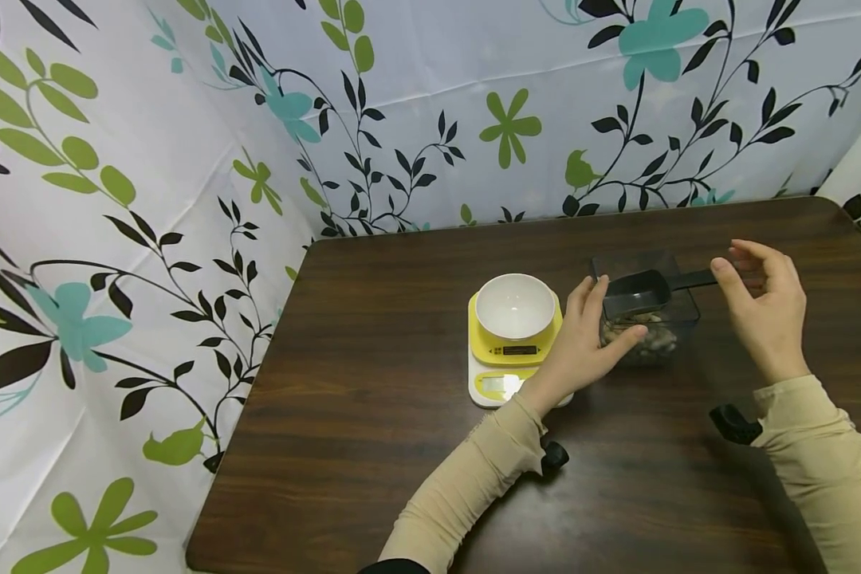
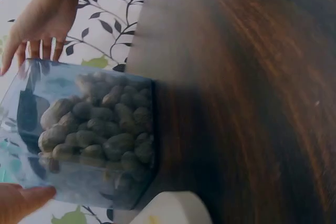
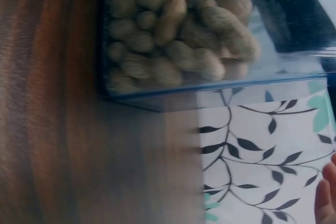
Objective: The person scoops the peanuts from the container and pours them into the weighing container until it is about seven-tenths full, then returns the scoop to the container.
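— Head view?
— Box [image 1: 682, 323] toward the table's [image 1: 373, 383] far-right corner, my left hand [image 1: 581, 343] spread against it; my right hand [image 1: 771, 307], loosely open, seemingly empty, by the scoop [image 1: 638, 292]. A knock could topple that.
— Left wrist?
— Shoving might bump the scale [image 2: 176, 211].
— Right wrist?
— Hasty digging could spill peanuts [image 3: 178, 40].

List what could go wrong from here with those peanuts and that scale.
1. The scoop has its handle pointing at the right hand; a clumsy nudge might knock it out of place.
2. The clear container looks open-topped; if the left hand at its side tips it, peanuts could spill.
3. In the head view, the left forearm overlaps the scale's corner; a bump might shift the bowl.
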Tool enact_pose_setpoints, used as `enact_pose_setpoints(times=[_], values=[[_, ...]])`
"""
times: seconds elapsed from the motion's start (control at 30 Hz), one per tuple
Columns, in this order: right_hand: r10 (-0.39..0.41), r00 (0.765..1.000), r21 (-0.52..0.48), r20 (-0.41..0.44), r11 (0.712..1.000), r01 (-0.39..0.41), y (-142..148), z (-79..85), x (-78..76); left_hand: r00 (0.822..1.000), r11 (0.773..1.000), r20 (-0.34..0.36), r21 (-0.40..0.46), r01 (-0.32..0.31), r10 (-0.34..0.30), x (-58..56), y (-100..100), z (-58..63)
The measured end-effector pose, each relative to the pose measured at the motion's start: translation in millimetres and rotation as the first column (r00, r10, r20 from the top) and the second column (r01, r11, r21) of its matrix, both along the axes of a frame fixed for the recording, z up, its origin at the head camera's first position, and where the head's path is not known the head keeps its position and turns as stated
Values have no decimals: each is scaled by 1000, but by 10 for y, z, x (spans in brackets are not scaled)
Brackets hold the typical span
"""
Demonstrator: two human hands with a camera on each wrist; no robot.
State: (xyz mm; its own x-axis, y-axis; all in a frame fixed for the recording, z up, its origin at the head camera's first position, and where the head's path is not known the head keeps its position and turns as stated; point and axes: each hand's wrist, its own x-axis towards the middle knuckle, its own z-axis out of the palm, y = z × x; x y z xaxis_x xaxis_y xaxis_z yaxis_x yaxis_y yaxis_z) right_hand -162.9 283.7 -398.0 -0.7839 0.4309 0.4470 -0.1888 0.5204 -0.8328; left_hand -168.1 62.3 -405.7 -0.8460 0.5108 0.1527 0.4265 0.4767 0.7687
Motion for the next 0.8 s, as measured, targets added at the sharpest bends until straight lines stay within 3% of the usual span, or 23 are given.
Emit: enact_pose_setpoints(times=[0.23, 0.33, 0.37, 0.4, 0.43, 0.5, 0.57, 0.6, 0.63, 0.7, 0.77, 0.8], values=[[83, 973, -61, 214, 996, -71, 35, -123, -12, 999, 999, 28, -5, -45, 45, -9, 10, -84], [161, 961, -125, 223, 983, -136, 47, -154, -17, 998, 998, 24, -4, -62, 62, -11, 10, -91], [228, 956, -213, 182, 959, -188, 47, -163, -21, 998, 998, 20, -2, -67, 67, -11, 11, -91], [303, 945, -314, 123, 915, -252, 45, -170, -23, 997, 997, 18, 1, -72, 72, -10, 14, -89], [381, 923, -427, 46, 843, -327, 46, -178, -27, 997, 997, 14, 4, -76, 76, -8, 16, -88], [496, 859, -603, -129, 648, -465, 46, -192, -33, 997, 997, 3, 10, -82, 82, -11, 21, -88], [549, 780, -709, -300, 418, -568, 48, -196, -46, 996, 996, -7, 17, -87, 87, -20, 27, -93], [560, 753, -717, -347, 359, -597, 49, -192, -53, 996, 996, -12, 19, -88, 88, -25, 29, -98], [564, 732, -717, -382, 318, -620, 50, -183, -62, 996, 996, -16, 20, -88, 88, -31, 30, -104], [558, 707, -705, -435, 277, -652, 49, -145, -81, 996, 996, -26, 19, -88, 88, -46, 32, -114], [536, 698, -694, -474, 261, -671, 47, -83, -107, 996, 996, -30, 19, -84, 84, -57, 31, -115], [525, 703, -689, -480, 271, -673, 47, -41, -117, 996, 996, -36, 16, -82, 83, -65, 33, -117]])
